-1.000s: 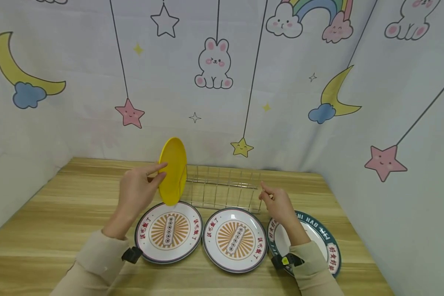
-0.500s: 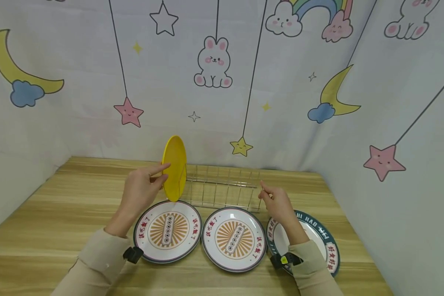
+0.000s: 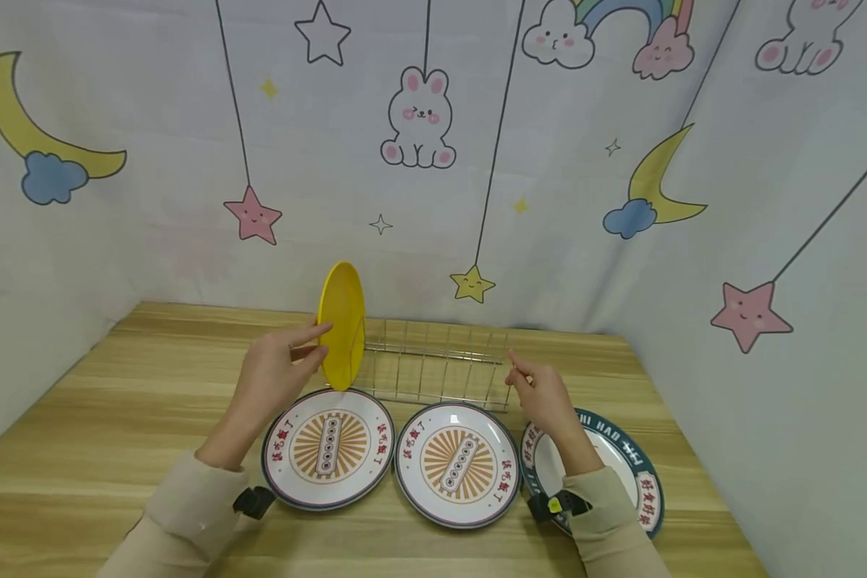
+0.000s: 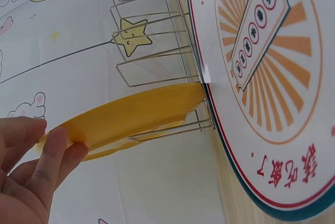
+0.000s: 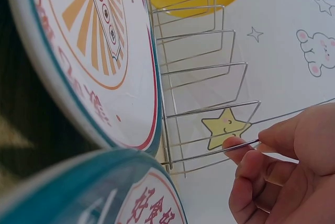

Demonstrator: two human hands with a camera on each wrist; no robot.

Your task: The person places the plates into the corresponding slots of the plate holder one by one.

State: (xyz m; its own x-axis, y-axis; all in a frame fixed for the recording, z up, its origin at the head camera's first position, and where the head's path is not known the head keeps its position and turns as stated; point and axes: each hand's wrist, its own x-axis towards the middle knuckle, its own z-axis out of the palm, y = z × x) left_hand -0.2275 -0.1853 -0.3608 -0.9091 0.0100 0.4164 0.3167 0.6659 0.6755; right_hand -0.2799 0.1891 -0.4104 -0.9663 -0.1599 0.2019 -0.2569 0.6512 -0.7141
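My left hand (image 3: 278, 365) pinches the rim of a yellow plate (image 3: 343, 321) between thumb and fingers. The plate stands on edge at the left end of a wire dish rack (image 3: 433, 365). In the left wrist view the yellow plate (image 4: 131, 116) sits among the end wires, its lower edge down by the rack's base. At the rack's right end my right hand (image 3: 544, 397) pinches the last wire loop. The right wrist view shows thumb and fingertips of that hand (image 5: 282, 166) on the wire.
Two white plates with orange ray patterns, a left one (image 3: 282, 466) and a middle one (image 3: 458, 466), lie flat before the rack. A green-rimmed plate (image 3: 650, 498) lies under my right forearm. A printed cloth (image 3: 376, 193) hangs behind the wooden table (image 3: 116, 449).
My left hand has moved slightly right with the yellow plate, which now sits a little further into the rack's left end. The right hand keeps its grip on the rack.
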